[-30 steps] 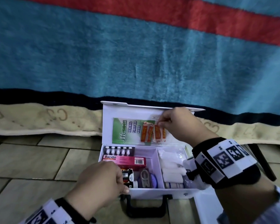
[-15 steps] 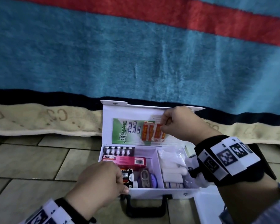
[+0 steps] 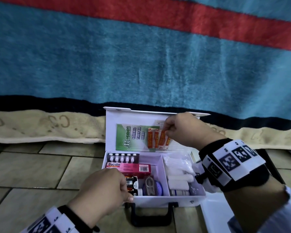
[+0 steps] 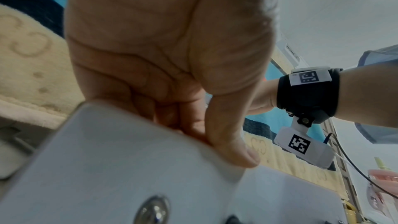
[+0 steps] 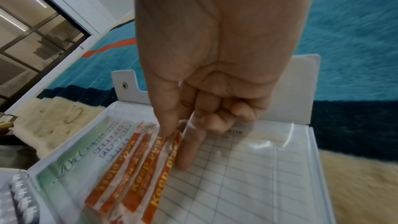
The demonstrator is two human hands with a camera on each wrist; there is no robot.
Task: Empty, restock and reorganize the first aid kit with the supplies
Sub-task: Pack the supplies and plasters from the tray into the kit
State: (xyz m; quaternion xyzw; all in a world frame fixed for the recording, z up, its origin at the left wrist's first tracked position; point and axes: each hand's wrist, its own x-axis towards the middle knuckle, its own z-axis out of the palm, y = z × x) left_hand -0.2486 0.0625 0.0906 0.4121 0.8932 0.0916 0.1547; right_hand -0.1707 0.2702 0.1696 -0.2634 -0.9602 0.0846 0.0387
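A white first aid kit (image 3: 166, 200) stands open on the tiled floor, its lid (image 3: 111, 128) upright. My right hand (image 3: 166, 130) pinches several orange plaster strips (image 3: 156, 138) against the clear pocket in the lid, over a green first aid guide (image 3: 129, 137); in the right wrist view thumb and forefinger hold the plaster strips (image 5: 137, 173) at their top edge. My left hand (image 3: 124, 190) grips the kit's front left rim, thumb on the outer wall (image 4: 129, 159). Inside lie a pink Bacidin box (image 3: 133, 167), a blister strip (image 3: 123, 158), white bandage rolls (image 3: 178, 180) and small scissors (image 3: 149, 184).
A blue blanket with a red stripe (image 3: 141, 56) hangs behind the kit, a cream towel (image 3: 40, 126) along its foot. The kit's black handle (image 3: 149, 214) points toward me. A white tray (image 3: 215, 214) lies at the right, and a pink container (image 4: 385, 192) shows in the left wrist view.
My right hand has shifted slightly right and up along the lid, and the plaster strips have moved with it and now lie more slanted. The left hand has stayed on the rim.
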